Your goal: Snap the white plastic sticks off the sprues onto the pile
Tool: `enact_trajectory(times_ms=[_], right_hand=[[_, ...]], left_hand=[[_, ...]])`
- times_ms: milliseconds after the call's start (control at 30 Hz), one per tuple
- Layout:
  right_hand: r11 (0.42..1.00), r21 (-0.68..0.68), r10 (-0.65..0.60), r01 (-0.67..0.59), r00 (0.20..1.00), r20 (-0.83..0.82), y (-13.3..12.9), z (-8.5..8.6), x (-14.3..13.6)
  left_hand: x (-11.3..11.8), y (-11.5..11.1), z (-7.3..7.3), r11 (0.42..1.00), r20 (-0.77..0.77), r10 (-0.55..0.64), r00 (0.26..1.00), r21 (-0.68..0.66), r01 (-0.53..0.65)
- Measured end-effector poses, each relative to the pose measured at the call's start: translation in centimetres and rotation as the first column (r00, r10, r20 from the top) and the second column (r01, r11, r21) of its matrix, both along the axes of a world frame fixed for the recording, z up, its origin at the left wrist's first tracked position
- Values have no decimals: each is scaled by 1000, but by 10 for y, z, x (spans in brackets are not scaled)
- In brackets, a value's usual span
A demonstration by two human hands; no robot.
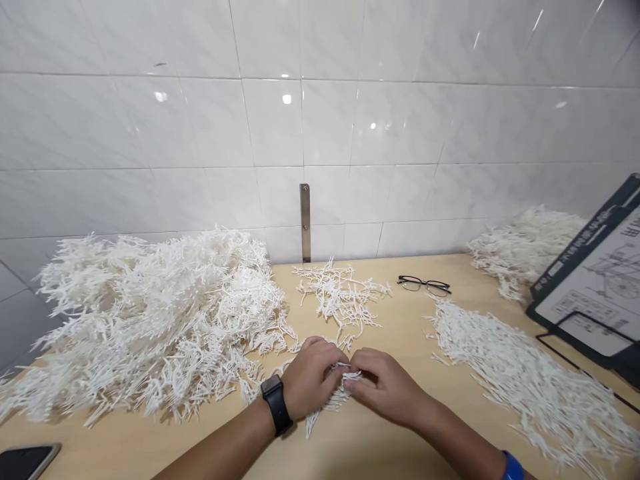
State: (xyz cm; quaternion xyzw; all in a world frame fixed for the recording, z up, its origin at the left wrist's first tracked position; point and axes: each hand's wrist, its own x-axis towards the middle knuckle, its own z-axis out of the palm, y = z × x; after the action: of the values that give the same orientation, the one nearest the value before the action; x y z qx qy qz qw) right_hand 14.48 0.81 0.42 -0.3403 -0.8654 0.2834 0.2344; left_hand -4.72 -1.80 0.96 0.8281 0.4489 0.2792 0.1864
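Near the front middle of the table, my left hand (314,375) and my right hand (383,385) meet, fingertips almost touching. Both are closed on a small bunch of thin white branching strands (336,401), whose ends hang below my left hand. My fingers hide part of the bunch. Just beyond my hands lies a loose cluster of the same white branching pieces (340,293). To the left rises a big tangled heap of white branching pieces (165,320). On the right spreads a flatter pile of separate short white pieces (525,373).
Black-framed glasses (424,285) rest toward the back of the table (400,320). A dark board with a printed sheet (600,287) leans at right, a further white pile (530,243) behind it. A phone (27,461) lies front left. The tiled wall (325,120) carries a metal strip (305,223).
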Motion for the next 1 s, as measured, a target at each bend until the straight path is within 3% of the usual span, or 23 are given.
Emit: enact_trajectory(times_ms=[100, 333, 667, 1000], right_hand=[[996, 15, -84, 84, 996, 29, -3, 1, -2], [999, -5, 44, -44, 998, 37, -3, 0, 3], [999, 44, 13, -20, 990, 143, -7, 0, 3], [999, 32, 1, -5, 991, 131, -6, -1, 2]], left_hand=[[1, -2, 0, 999, -67, -24, 997, 37, 27], [1, -3, 0, 996, -118, -84, 990, 18, 86], [2, -6, -5, 990, -88, -86, 992, 103, 95], [4, -4, -11, 993, -139, -37, 990, 107, 52]])
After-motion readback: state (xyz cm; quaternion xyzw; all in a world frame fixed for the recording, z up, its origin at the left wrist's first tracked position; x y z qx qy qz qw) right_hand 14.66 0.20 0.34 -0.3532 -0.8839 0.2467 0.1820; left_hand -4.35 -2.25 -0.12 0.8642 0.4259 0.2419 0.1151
